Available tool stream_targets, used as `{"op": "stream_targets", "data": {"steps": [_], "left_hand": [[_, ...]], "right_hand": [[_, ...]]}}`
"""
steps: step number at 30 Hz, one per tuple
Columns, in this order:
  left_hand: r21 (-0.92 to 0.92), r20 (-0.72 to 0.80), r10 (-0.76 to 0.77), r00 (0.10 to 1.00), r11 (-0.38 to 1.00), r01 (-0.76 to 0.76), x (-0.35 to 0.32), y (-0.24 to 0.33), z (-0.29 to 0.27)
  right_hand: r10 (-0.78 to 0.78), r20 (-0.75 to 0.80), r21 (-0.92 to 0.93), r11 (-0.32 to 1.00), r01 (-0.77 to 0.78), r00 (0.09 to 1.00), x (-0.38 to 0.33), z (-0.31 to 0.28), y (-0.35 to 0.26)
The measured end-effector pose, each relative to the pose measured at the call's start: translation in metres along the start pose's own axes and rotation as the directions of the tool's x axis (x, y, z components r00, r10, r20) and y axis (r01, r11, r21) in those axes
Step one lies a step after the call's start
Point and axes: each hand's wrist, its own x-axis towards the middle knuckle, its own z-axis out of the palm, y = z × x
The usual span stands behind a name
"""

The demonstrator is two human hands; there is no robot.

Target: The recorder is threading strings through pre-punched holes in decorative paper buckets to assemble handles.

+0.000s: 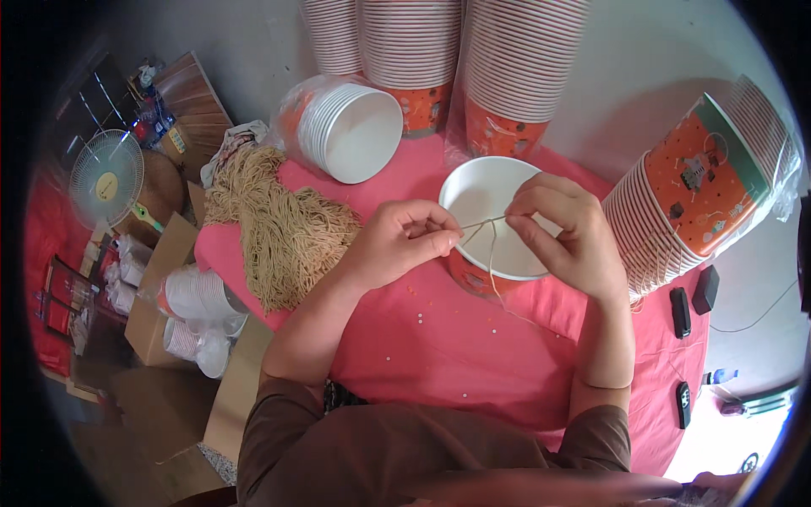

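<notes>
My fingers on the left hand and those of my right hand are pinched shut on a thin tan string, stretched between them just above the open white paper bowl standing on the pink bench. To my left lies a heap of tan strings, beside a bagged stack of bowls on its side. More bowl stacks stand behind, and another leans at right.
</notes>
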Motion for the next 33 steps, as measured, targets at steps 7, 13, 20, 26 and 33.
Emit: {"op": "stream_targets", "data": {"steps": [7, 13, 20, 26, 33], "left_hand": [[-0.206, 0.104, -0.161, 0.981, 0.962, 0.179, 0.000, 0.004, -0.002], [-0.242, 0.117, -0.132, 0.984, 0.957, 0.157, -0.003, 0.001, 0.007], [-0.277, 0.081, -0.169, 0.982, 0.943, 0.185, -0.004, -0.002, 0.008], [-0.241, 0.045, -0.129, 0.991, 0.961, 0.136, -0.005, -0.003, 0.013], [-0.028, -0.057, 0.010, 0.998, 1.000, -0.012, -0.007, -0.009, 0.020]], "right_hand": [[-0.041, 0.038, -0.002, 0.999, 0.041, 0.998, 0.000, 0.009, -0.003], [-0.119, 0.051, -0.032, 0.992, 0.121, 0.992, 0.001, 0.021, -0.001], [-0.057, 0.069, -0.069, 0.996, 0.062, 0.996, 0.000, 0.023, -0.005], [-0.034, 0.096, -0.063, 0.997, 0.040, 0.995, 0.000, 0.023, -0.006], [0.011, 0.095, 0.040, 0.999, -0.015, 0.995, -0.002, 0.026, -0.004]]}}
